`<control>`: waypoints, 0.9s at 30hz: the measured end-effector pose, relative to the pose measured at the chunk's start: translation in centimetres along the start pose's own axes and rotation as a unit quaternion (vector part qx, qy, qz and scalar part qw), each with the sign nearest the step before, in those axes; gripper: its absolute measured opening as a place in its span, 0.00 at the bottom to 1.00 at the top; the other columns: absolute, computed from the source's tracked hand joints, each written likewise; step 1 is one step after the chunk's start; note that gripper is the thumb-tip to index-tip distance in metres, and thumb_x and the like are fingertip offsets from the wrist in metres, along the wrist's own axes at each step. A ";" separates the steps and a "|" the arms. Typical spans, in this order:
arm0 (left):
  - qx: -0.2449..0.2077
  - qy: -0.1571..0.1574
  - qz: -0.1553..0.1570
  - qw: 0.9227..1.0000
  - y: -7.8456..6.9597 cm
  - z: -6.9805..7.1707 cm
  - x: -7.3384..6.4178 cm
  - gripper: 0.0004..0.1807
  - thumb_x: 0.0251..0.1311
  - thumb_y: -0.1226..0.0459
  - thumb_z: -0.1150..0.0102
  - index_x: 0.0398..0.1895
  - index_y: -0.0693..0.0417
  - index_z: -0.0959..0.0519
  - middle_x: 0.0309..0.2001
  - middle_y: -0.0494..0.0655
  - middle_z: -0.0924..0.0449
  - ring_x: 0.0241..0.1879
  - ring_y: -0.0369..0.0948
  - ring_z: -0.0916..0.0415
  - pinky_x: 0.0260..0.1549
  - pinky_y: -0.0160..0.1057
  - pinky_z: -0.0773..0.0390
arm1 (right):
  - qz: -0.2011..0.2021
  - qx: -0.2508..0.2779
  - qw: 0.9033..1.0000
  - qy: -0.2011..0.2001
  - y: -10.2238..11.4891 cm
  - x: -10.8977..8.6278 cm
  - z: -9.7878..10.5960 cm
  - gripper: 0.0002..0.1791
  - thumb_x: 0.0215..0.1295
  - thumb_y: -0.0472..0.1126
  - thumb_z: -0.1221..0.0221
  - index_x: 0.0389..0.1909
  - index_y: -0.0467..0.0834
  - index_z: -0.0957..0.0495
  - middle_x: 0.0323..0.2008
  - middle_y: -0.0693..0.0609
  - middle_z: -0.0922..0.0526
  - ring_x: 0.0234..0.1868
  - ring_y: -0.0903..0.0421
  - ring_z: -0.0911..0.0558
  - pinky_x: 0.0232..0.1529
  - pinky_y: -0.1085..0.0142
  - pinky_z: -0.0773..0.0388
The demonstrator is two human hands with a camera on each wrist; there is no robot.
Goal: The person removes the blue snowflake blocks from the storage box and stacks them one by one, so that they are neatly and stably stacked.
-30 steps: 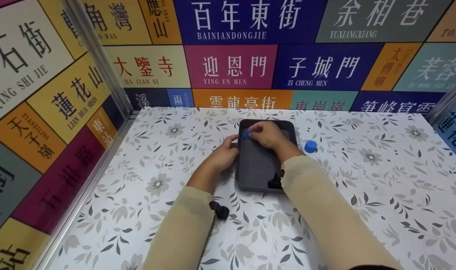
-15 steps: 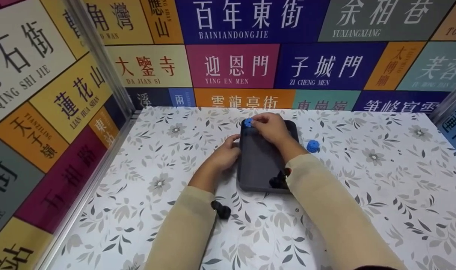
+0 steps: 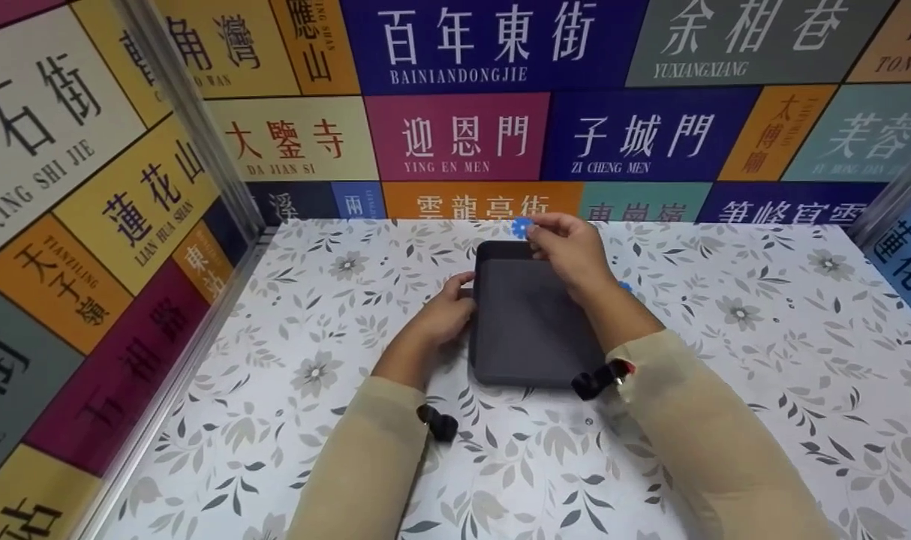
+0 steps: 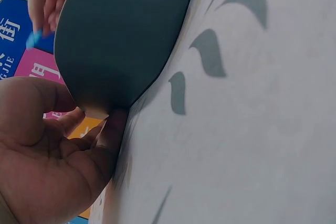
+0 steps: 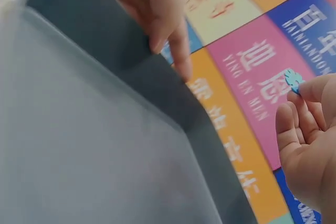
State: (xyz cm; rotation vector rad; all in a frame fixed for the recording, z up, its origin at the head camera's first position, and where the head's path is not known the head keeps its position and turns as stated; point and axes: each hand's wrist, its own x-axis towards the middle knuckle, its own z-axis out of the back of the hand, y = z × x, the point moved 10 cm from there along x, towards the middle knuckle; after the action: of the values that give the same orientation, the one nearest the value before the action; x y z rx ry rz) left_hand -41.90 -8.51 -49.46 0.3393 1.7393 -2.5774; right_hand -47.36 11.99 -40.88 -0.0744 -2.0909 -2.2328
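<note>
My right hand (image 3: 575, 251) pinches a small blue notched plastic disc (image 3: 521, 227) between thumb and fingertips, raised over the far edge of a dark grey tray (image 3: 527, 322). In the right wrist view the flat blue disc (image 5: 293, 79) shows its lobed rim, and the other fingers are curled loosely below it. My left hand (image 3: 446, 309) holds the tray's left wall. The left wrist view has the thumb and fingers of the left hand (image 4: 52, 150) at the tray's wall (image 4: 126, 30).
A blue ball-like piece (image 3: 625, 286) lies right of the tray, mostly hidden behind the right forearm. Flower-patterned white covering spreads over the table (image 3: 313, 315). Panels with large characters (image 3: 463, 135) stand at the back and left. Each wrist carries a small black camera (image 3: 439, 424).
The right hand has lifted the blue disc from the tray's far left corner, up and rightward beyond the far edge. The left hand stays at the tray's left side.
</note>
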 end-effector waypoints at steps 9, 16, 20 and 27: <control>-0.016 0.000 0.003 1.000 0.1 -0.1 -0.1 0.37 0.69 0.63 0.53 0.83 0.45 0.36 0.73 0.54 0.23 0.68 0.50 0.25 0.72 0.47 0.29 | -0.005 0.068 0.997 -0.036 -0.8 -3.8 7.0 0.13 0.73 0.39 0.34 0.53 0.38 0.17 0.37 0.54 0.13 0.35 0.60 0.14 0.39 0.70 0.13; -0.024 -0.002 0.000 1.000 0.1 -0.1 -0.2 0.37 0.68 0.64 0.53 0.83 0.45 0.36 0.73 0.55 0.23 0.66 0.51 0.24 0.71 0.48 0.28 | -0.021 0.073 0.994 -0.079 -3.9 -3.9 13.2 0.12 0.71 0.40 0.31 0.51 0.40 0.14 0.35 0.57 0.11 0.34 0.62 0.12 0.37 0.71 0.13; -0.020 -0.001 -0.010 1.000 -0.1 -0.1 -0.2 0.37 0.68 0.64 0.54 0.83 0.47 0.37 0.71 0.57 0.22 0.66 0.52 0.24 0.71 0.48 0.29 | -0.057 0.081 0.991 -0.095 -6.5 -3.7 15.8 0.12 0.71 0.40 0.31 0.51 0.39 0.14 0.32 0.58 0.10 0.32 0.63 0.13 0.35 0.72 0.14; -0.006 0.001 -0.005 1.000 0.0 -0.2 0.0 0.37 0.68 0.63 0.54 0.83 0.46 0.37 0.72 0.56 0.22 0.67 0.51 0.24 0.72 0.48 0.29 | -0.120 0.014 0.989 -0.086 -9.6 -3.5 16.8 0.17 0.76 0.45 0.35 0.57 0.38 0.17 0.31 0.60 0.13 0.33 0.64 0.16 0.36 0.73 0.16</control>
State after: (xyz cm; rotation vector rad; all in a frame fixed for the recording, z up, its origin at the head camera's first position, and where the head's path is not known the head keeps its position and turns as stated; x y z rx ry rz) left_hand -41.89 -8.33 -49.52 0.3345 1.7598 -2.5742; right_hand -45.14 29.46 -49.65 -0.0142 -2.3331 -2.4075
